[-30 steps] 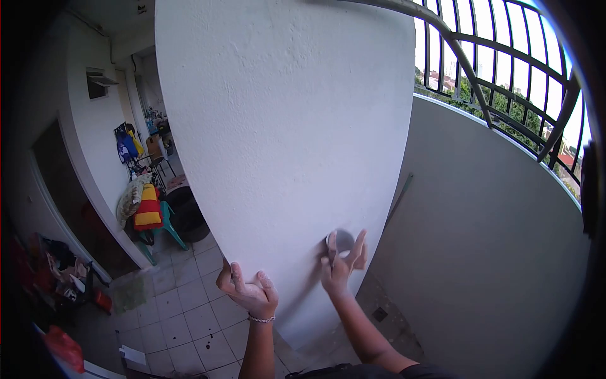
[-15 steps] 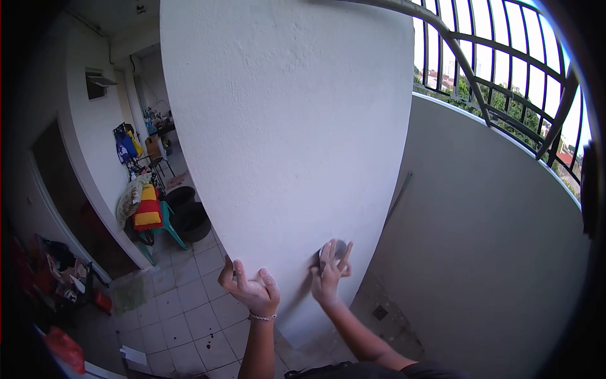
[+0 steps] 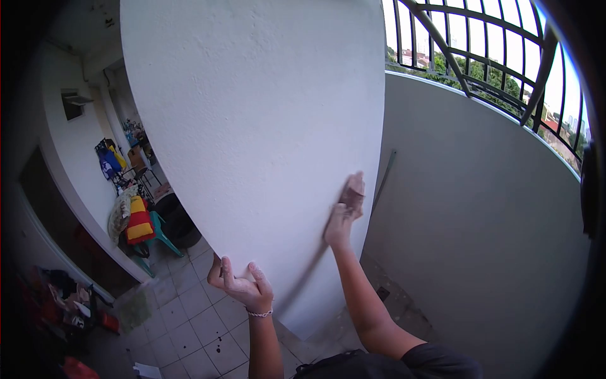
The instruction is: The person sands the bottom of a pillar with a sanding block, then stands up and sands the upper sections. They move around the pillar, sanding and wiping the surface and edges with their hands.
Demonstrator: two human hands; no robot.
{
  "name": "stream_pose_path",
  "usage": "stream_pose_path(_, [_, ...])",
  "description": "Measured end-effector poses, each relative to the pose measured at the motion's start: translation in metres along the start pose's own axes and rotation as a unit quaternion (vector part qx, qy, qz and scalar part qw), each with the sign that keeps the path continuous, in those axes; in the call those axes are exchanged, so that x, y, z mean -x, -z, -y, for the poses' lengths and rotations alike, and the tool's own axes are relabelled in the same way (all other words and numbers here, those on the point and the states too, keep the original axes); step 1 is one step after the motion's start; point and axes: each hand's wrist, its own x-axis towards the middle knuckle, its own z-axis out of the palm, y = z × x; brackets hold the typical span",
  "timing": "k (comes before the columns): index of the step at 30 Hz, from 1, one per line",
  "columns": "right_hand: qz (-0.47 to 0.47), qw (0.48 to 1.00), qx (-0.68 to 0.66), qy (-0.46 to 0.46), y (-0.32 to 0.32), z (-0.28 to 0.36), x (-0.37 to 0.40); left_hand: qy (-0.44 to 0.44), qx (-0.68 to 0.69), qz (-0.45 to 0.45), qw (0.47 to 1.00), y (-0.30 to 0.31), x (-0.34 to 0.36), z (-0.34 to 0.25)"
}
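A white, rough-textured wall panel [image 3: 265,139] stands upright in front of me, lumpy near its top. My right hand [image 3: 344,218] is on its lower right face, slightly blurred, pressing a dark brownish piece that looks like sandpaper [image 3: 355,197] against the surface. My left hand [image 3: 245,289], dusted with white powder and wearing a braided bracelet [image 3: 259,313], is at the panel's lower left edge. Its fingers are apart and partly curled, some beyond the edge, and I see nothing held in it.
On the right are a grey parapet wall [image 3: 467,202] and a black metal railing [image 3: 486,57]. A thin pole [image 3: 384,180] leans behind the panel. To the left are a green stool [image 3: 165,235] with a red-yellow cushion [image 3: 139,221], a black tub [image 3: 177,221], and a tiled floor [image 3: 205,319].
My right hand has slid up and slightly right along the panel with the dark piece. My left hand stays by the edge. The view has shifted, moving the scene leftward.
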Motion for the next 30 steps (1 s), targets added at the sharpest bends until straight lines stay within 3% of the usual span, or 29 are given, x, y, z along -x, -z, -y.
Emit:
stream_pose_path(2, [-0.054, 0.986, -0.089, -0.127, -0.003, -0.024, 0.006, -0.002, -0.017, 0.009, 1.0, 0.002, 0.001, -0.002])
stream_pose_path(5, [-0.053, 0.969, 0.018, -0.239, -0.008, -0.001, -0.013, 0.001, -0.046, 0.011, 0.999, 0.003, -0.003, -0.004])
stream_pose_path(6, [-0.057, 0.945, 0.018, -0.321, -0.014, 0.009, -0.029, 0.003, -0.057, 0.013, 0.998, 0.003, -0.002, -0.006])
stream_pose_path(9, [-0.048, 0.976, -0.007, -0.212, -0.017, 0.047, -0.068, 0.01, -0.046, 0.006, 0.999, 0.003, 0.0, -0.007])
stream_pose_path(11, [-0.026, 0.998, -0.012, -0.053, -0.011, 0.104, -0.087, 0.012, -0.033, 0.004, 0.999, 0.001, 0.0, -0.006])
stream_pose_path(14, [0.006, 0.997, -0.01, 0.079, -0.003, 0.109, -0.087, 0.021, -0.007, 0.004, 1.0, 0.002, 0.004, -0.005])
stream_pose_path(17, [-0.008, 0.998, -0.016, 0.057, -0.003, 0.066, -0.059, 0.025, 0.015, -0.001, 1.0, -0.001, 0.0, -0.008])
stream_pose_path(19, [-0.096, 0.97, -0.215, -0.067, -0.015, 0.006, -0.018, 0.026, 0.021, 0.006, 0.999, 0.003, 0.003, -0.007])
stream_pose_path(21, [-0.172, 0.877, -0.404, -0.195, -0.033, -0.067, 0.023, 0.022, 0.024, 0.003, 0.999, 0.0, 0.004, -0.003])
stream_pose_path(24, [-0.139, 0.939, -0.089, -0.302, -0.031, -0.029, -0.017, 0.012, 0.001, 0.009, 1.0, 0.002, 0.003, -0.003])
stream_pose_path(26, [-0.119, 0.961, -0.123, -0.219, -0.026, 0.054, -0.061, 0.017, 0.014, 0.002, 1.0, 0.002, 0.005, -0.005])
stream_pose_path(27, [-0.06, 0.98, -0.109, -0.155, -0.022, 0.092, -0.076, 0.019, 0.02, -0.006, 1.0, -0.001, 0.003, -0.005])
stream_pose_path(28, [0.018, 1.0, 0.002, -0.001, -0.013, 0.121, -0.077, 0.021, 0.017, -0.003, 1.0, 0.0, 0.002, -0.005])
stream_pose_path(29, [0.049, 0.991, -0.017, 0.122, 0.001, 0.136, -0.079, 0.024, 0.015, 0.003, 1.0, 0.002, 0.002, -0.005])
stream_pose_path(30, [0.049, 0.988, -0.04, 0.138, 0.001, 0.124, -0.075, 0.026, 0.015, 0.01, 0.999, 0.003, 0.003, -0.005])
